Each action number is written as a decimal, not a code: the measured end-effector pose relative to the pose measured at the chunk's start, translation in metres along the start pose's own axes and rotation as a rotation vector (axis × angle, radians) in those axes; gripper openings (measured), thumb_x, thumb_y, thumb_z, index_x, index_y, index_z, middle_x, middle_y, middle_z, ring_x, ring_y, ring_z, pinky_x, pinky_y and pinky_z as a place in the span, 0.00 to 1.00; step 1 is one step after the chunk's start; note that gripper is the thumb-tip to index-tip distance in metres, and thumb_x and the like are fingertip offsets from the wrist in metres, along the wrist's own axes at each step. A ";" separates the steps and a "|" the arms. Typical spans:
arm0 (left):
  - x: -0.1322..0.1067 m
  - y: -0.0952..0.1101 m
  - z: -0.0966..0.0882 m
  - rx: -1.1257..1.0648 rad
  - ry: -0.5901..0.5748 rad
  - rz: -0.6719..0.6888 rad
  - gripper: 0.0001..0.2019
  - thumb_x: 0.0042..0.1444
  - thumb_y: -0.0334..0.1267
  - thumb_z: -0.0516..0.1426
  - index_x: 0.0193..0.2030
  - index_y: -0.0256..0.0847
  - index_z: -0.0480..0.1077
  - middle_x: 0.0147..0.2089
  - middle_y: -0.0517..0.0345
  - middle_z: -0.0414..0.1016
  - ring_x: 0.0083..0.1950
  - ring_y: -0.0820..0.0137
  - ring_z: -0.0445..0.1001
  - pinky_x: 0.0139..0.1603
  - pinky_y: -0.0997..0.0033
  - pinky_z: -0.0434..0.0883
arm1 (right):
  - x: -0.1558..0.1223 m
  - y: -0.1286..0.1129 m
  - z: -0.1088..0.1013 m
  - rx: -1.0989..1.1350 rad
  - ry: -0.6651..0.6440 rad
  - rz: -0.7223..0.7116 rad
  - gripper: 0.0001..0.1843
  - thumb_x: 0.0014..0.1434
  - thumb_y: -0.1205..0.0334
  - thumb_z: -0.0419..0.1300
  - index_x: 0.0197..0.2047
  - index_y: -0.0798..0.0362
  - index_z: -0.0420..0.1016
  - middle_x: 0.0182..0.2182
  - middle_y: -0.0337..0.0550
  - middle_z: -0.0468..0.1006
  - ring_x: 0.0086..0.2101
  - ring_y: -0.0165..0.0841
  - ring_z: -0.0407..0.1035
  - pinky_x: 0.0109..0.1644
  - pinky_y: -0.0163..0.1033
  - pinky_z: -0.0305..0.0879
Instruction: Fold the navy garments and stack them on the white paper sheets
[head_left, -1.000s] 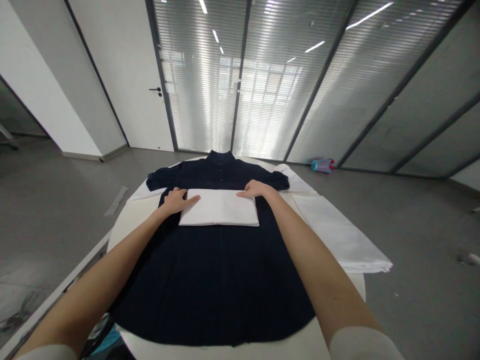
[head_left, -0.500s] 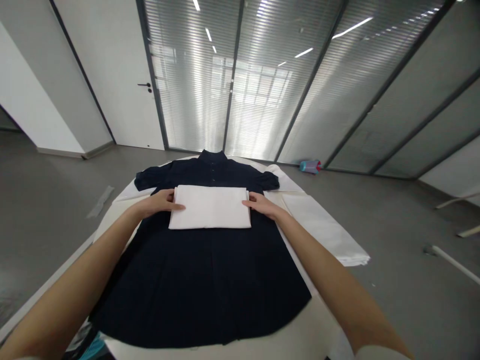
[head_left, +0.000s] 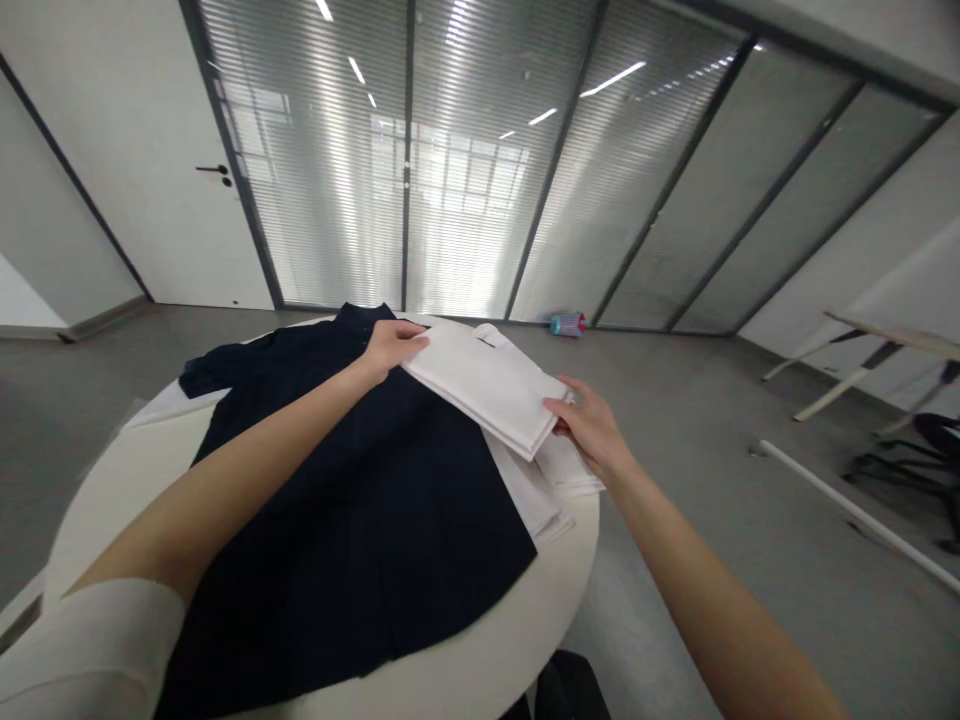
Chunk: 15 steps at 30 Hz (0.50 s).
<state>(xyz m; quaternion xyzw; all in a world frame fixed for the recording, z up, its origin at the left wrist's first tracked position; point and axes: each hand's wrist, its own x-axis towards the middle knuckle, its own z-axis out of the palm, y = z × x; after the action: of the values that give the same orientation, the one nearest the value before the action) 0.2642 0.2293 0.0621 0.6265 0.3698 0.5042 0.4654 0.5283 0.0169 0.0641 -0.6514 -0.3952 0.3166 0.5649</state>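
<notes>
Moved folded white cloth [head_left: 480, 380] to R from mid. of navy shirt [head_left: 360, 490], now angled & partly over other white fabric [head_left: 519, 490], w/ black chair [head_left: 943, 436] newly in view, far R.

Two grips are showing, one left grip [head_left: 394, 345] and one right grip [head_left: 589, 425], and both are sharing one folded white cloth [head_left: 487, 385]. One dark garment [head_left: 322, 520] is lying on one tabletop [head_left: 555, 590]. More white fabric [head_left: 519, 482] is overlapping too much for counting. Behind, one door [head_left: 135, 150] is carrying one handle [head_left: 212, 169]. One small container [head_left: 568, 324], one long white bar [head_left: 855, 515], one desk [head_left: 900, 335] and one wheeled chair [head_left: 904, 478] are also showing.
</notes>
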 end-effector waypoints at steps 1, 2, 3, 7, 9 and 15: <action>0.009 0.000 0.027 -0.025 -0.035 0.022 0.21 0.32 0.43 0.73 0.34 0.33 0.80 0.36 0.49 0.81 0.42 0.59 0.78 0.48 0.61 0.73 | -0.003 0.004 -0.018 -0.021 0.057 -0.004 0.43 0.41 0.53 0.70 0.60 0.56 0.66 0.20 0.31 0.69 0.20 0.29 0.64 0.25 0.34 0.62; 0.016 0.000 0.052 -0.053 -0.072 0.026 0.20 0.31 0.42 0.73 0.33 0.33 0.81 0.35 0.49 0.81 0.41 0.59 0.78 0.47 0.61 0.73 | -0.006 0.009 -0.034 -0.060 0.112 -0.007 0.45 0.41 0.51 0.70 0.61 0.57 0.66 0.19 0.31 0.69 0.20 0.29 0.64 0.25 0.35 0.62; 0.023 -0.001 0.076 -0.082 -0.109 0.021 0.20 0.31 0.42 0.74 0.32 0.33 0.81 0.34 0.49 0.81 0.41 0.59 0.78 0.47 0.61 0.73 | -0.009 0.014 -0.049 -0.114 0.165 -0.005 0.45 0.42 0.50 0.70 0.61 0.58 0.66 0.19 0.31 0.69 0.21 0.30 0.65 0.26 0.35 0.63; 0.040 -0.014 0.153 -0.153 -0.194 -0.065 0.17 0.30 0.39 0.74 0.29 0.34 0.81 0.32 0.50 0.81 0.40 0.61 0.78 0.46 0.63 0.73 | -0.020 0.034 -0.087 -0.297 0.333 0.032 0.42 0.46 0.51 0.69 0.62 0.61 0.67 0.22 0.38 0.76 0.25 0.36 0.72 0.28 0.37 0.66; 0.044 -0.025 0.179 -0.163 -0.208 -0.103 0.16 0.30 0.38 0.74 0.27 0.35 0.81 0.31 0.50 0.81 0.39 0.61 0.78 0.45 0.63 0.73 | -0.024 0.043 -0.093 -0.303 0.367 0.056 0.42 0.47 0.52 0.68 0.62 0.62 0.66 0.24 0.41 0.78 0.28 0.37 0.74 0.30 0.38 0.69; 0.050 -0.061 0.209 -0.164 -0.288 -0.188 0.18 0.27 0.40 0.75 0.27 0.35 0.80 0.29 0.48 0.81 0.37 0.60 0.79 0.45 0.60 0.74 | -0.037 0.066 -0.087 -0.317 0.379 0.055 0.41 0.49 0.50 0.67 0.61 0.62 0.65 0.29 0.47 0.82 0.34 0.41 0.78 0.38 0.41 0.73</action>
<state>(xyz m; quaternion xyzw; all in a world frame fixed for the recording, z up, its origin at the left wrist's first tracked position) 0.4795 0.2502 0.0058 0.6150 0.3139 0.3921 0.6079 0.5954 -0.0608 0.0119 -0.7901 -0.3089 0.1384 0.5110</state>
